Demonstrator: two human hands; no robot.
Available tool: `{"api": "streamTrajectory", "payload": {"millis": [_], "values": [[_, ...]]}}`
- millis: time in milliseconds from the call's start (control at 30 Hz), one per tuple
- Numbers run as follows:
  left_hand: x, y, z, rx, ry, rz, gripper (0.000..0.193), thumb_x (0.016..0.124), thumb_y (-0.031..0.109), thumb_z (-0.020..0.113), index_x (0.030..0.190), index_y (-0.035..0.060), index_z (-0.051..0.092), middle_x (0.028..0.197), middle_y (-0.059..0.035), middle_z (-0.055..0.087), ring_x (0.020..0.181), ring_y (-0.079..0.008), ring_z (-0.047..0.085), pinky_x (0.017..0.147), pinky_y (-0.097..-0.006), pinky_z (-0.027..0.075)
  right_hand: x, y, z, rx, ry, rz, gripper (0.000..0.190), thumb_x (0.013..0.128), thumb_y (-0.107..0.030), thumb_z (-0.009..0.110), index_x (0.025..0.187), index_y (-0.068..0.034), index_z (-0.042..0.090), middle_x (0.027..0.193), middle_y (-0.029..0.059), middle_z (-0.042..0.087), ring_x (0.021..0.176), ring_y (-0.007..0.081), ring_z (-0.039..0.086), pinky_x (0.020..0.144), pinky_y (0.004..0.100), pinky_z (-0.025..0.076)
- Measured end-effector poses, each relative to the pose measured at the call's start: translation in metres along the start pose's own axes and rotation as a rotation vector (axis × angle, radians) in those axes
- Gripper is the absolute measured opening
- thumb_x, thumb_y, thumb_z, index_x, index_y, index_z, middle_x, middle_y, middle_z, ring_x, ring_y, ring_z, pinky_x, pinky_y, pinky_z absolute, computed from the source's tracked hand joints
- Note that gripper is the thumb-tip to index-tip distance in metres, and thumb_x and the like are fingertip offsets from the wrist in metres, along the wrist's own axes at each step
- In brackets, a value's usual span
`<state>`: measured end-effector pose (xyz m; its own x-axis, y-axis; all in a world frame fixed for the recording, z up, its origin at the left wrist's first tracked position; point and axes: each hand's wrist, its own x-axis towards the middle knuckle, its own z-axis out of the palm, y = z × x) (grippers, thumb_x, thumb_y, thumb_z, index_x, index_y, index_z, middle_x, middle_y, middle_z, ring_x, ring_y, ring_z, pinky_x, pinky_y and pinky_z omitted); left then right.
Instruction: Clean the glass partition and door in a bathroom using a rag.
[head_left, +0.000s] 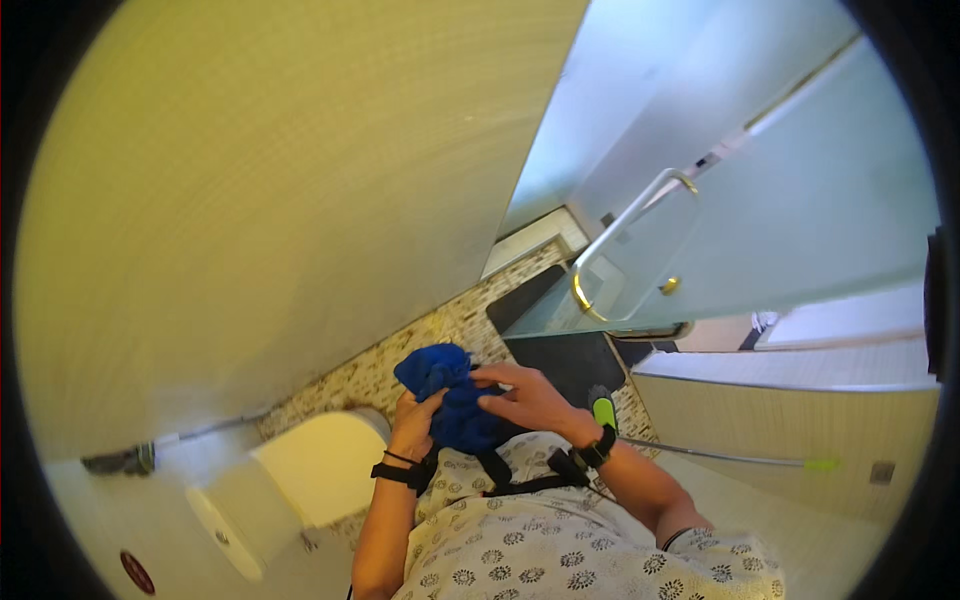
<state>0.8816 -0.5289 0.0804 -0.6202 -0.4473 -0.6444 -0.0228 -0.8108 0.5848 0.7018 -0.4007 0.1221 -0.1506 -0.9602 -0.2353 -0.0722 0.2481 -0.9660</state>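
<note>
My left hand (416, 424) grips a bunched blue cloth (465, 416) in front of my waist, its thumb lying on top of the fabric. From the other side my right hand (529, 397) reaches over the same cloth. Its index finger and thumb are apart and touch or hover just over the folds; whether they pinch the fabric is hard to see. The cloth hangs above the mosaic-tiled floor (360, 375). Dark bands circle both wrists, and a black strap crosses the patterned clothing at my waist.
A toilet with its lid down (330, 469) stands at left. Ahead right, a frosted glass door (787, 217) with a metal handle (622, 232) reaches over dark mats (562, 367). A long-handled brush with a green head (604, 412) is on the right, near a pale cabinet (750, 412).
</note>
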Motion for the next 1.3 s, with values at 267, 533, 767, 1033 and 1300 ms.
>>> {"api": "streamTrajectory", "payload": {"millis": [267,533,767,1033,1300], "values": [[0.032,0.025,-0.008,0.093,-0.168,-0.094,0.034,0.087,-0.002,0.065,0.121,0.0002,0.061,0.108,-0.0092,0.069,0.092,-0.0211,0.069,0.082,-0.0355,0.058,-0.085,-0.024,-0.062,-0.032,1.586,-0.301,0.029,0.087,-0.002,0.072,0.109,-0.005,0.054,0.074,-0.0036,0.052,0.063,0.0019,0.044,0.055,0.0177,0.038],[0.033,0.019,-0.014,0.189,-0.264,-0.12,0.033,0.087,0.0,0.066,0.12,0.0028,0.062,0.11,-0.007,0.068,0.096,-0.0206,0.068,0.086,-0.0351,0.056,-0.104,-0.039,-0.114,-0.556,1.201,0.198,0.026,0.086,-0.025,0.073,0.086,0.001,0.066,0.057,0.0053,0.049,0.053,0.0144,0.046,0.054,0.0336,0.04],[0.043,0.025,-0.008,0.222,-0.267,-0.038,0.032,0.089,0.002,0.065,0.12,0.0027,0.06,0.109,-0.0087,0.068,0.096,-0.0225,0.068,0.086,-0.0384,0.057,-0.08,-0.047,-0.109,-0.675,1.194,0.158,0.03,0.086,-0.026,0.073,0.088,0.002,0.065,0.06,0.0124,0.054,0.053,0.0234,0.053,0.055,0.0352,0.043],[0.04,0.018,0.008,0.229,-0.236,-0.097,0.032,0.087,-0.001,0.067,0.119,0.0032,0.062,0.108,-0.0078,0.069,0.096,-0.023,0.068,0.085,-0.0379,0.057,0.005,-0.063,-0.103,-0.72,1.136,0.098,0.033,0.086,-0.033,0.071,0.078,-0.001,0.065,0.07,0.0206,0.064,0.068,0.0389,0.065,0.062,0.0459,0.051],[0.032,0.0,0.004,0.232,-0.26,-0.079,0.036,0.087,0.0,0.066,0.122,0.0018,0.058,0.108,-0.0111,0.067,0.096,-0.0257,0.068,0.086,-0.0416,0.058,0.069,-0.043,-0.112,-0.767,1.05,-0.02,0.037,0.086,-0.035,0.07,0.081,0.0,0.064,0.075,0.0219,0.066,0.071,0.0401,0.065,0.064,0.0488,0.051]]}}
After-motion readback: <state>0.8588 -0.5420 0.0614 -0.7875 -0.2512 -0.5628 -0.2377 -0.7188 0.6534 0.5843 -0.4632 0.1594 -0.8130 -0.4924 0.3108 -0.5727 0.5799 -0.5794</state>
